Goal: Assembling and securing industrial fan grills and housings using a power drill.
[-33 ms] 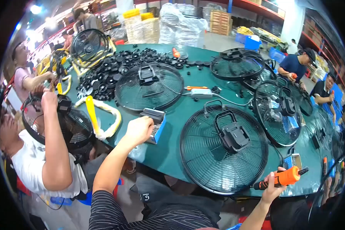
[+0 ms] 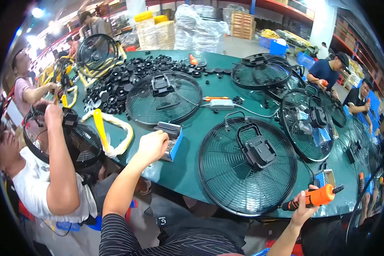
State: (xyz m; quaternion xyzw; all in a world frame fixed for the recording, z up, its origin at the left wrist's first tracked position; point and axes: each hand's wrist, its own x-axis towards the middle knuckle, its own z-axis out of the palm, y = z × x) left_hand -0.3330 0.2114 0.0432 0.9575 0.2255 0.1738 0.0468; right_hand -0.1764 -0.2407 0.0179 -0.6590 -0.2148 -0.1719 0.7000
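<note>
Table: broad green tabletop (image 2: 185, 175), curved by the lens, with a heap of round black plastic parts (image 2: 128, 77) on its far left.
Room: warehouse-like, with plastic-wrapped stacks (image 2: 198, 32), a wooden slatted crate (image 2: 242, 24) and red metal shelving (image 2: 286, 10) behind.
Fan: large round black wire-cage fan (image 2: 257, 158) with a loop handle, lying at the near edge of the table, between the 2 hands.
Left hand (image 2: 152, 147): at the open blue cardboard box (image 2: 175, 149) of small metal screws (image 2: 171, 146); fingers curled together.
Right hand (image 2: 304, 209): fingers clamped around the orange-and-black power screwdriver (image 2: 320, 197), beside the fan's near right rim.
Hidden: the left fingertips; whether they pinch a screw, I cannot tell.
Cut off: things at the far right run into the dark lens rim, blurred.
Neighbour: person in a white shirt (image 2: 42, 183), partly behind their own raised arm.
Since the earlier frame: the table's contents sit slightly further left in view; both hands keep nearly the same pose, and the screwdriver remains held.
</note>
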